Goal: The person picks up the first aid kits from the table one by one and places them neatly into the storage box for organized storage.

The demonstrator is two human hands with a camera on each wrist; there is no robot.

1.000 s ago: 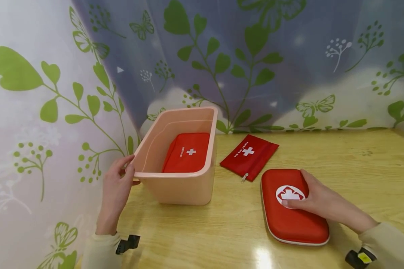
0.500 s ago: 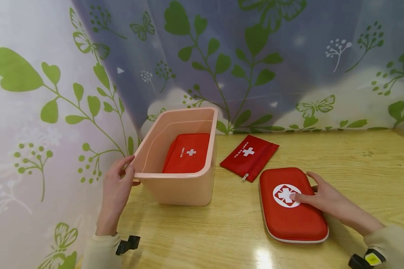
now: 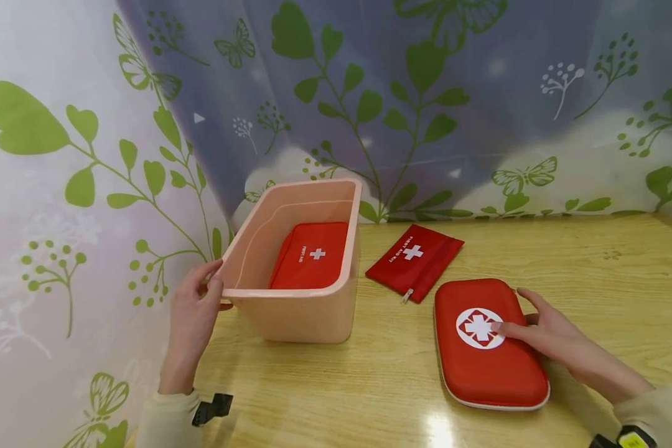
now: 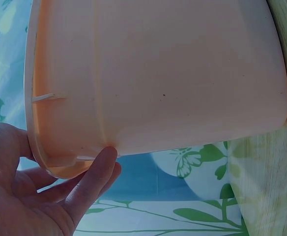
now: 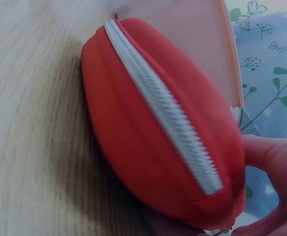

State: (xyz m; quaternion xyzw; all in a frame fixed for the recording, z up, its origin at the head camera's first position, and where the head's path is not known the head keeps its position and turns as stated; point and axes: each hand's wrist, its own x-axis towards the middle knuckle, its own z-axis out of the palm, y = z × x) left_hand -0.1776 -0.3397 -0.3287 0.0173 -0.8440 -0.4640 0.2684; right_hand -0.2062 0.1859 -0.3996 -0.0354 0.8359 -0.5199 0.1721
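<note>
My left hand grips the near left corner of the peach plastic bin's rim, with fingers and thumb on either side of the lip in the left wrist view. Inside the bin lies a red first aid pouch. My right hand holds a red hard-shell first aid case by its right side, thumb on top beside the white cross emblem and other fingers at the far right edge, partly hidden. In the right wrist view the case's white zipper runs along its side.
A flat red first aid kit pouch with a zipper lies between the bin and the case. The light wooden table meets a leaf-patterned curtain at the back and left.
My right hand has slid rightward over the case, its thumb moving from the emblem's middle to the emblem's right edge. The case has shifted only slightly. My left hand stays on the bin.
</note>
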